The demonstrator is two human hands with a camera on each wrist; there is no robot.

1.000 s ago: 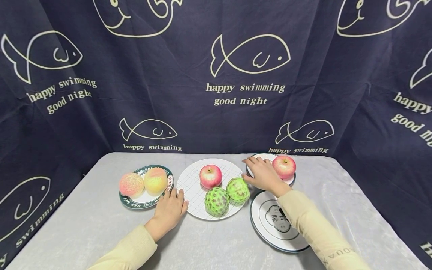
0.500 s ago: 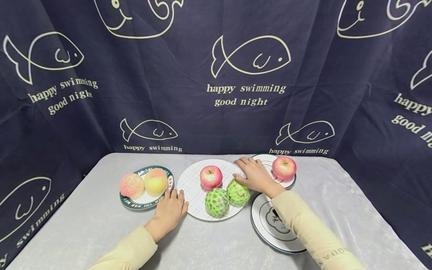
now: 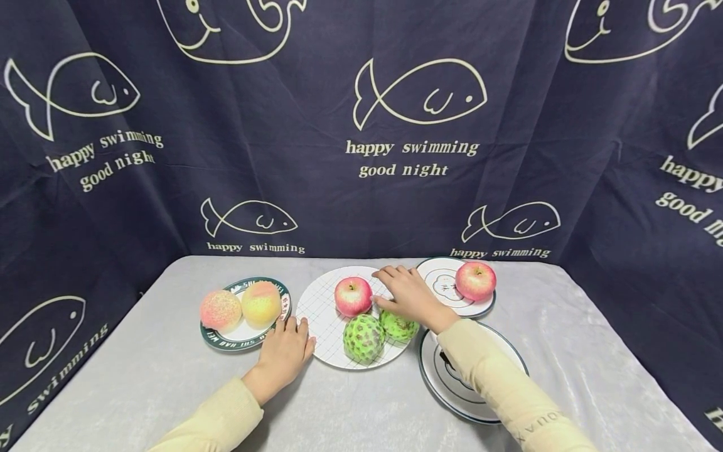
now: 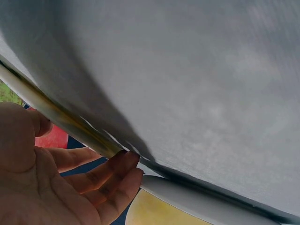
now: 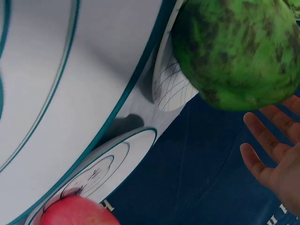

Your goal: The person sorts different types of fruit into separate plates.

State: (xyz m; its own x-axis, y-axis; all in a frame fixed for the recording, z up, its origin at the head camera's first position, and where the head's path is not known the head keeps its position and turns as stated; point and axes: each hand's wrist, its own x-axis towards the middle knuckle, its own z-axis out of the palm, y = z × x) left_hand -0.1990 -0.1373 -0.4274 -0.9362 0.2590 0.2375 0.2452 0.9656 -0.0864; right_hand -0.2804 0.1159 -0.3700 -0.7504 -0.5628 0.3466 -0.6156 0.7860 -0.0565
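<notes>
My right hand (image 3: 411, 294) hovers with spread fingers over the right side of the white grid-lined plate (image 3: 316, 307), holding nothing. Its fingertips are close to a red apple (image 3: 353, 296); I cannot tell if they touch it. Beneath the hand, partly covered, is a green sugar apple (image 3: 398, 325), large in the right wrist view. A second sugar apple (image 3: 364, 338) lies in front of the apple. My left hand (image 3: 283, 353) rests between this plate and a green-rimmed plate (image 3: 226, 343), relaxed, fingertips near both rims. That plate bears two peaches, one pink (image 3: 220, 310), one yellow (image 3: 261, 304).
At the back right, a blue-rimmed plate (image 3: 432, 274) carries another red apple (image 3: 476, 281) at its right side. A larger blue-rimmed plate (image 3: 503, 345) lies nearer, partly under the right sleeve. Dark fish-print cloth (image 3: 316, 188) walls the grey-covered table (image 3: 350, 414).
My right hand has moved left, from the back-right plate to above the white grid-lined plate, uncovering more of the back-right plate. My left hand has stayed in place.
</notes>
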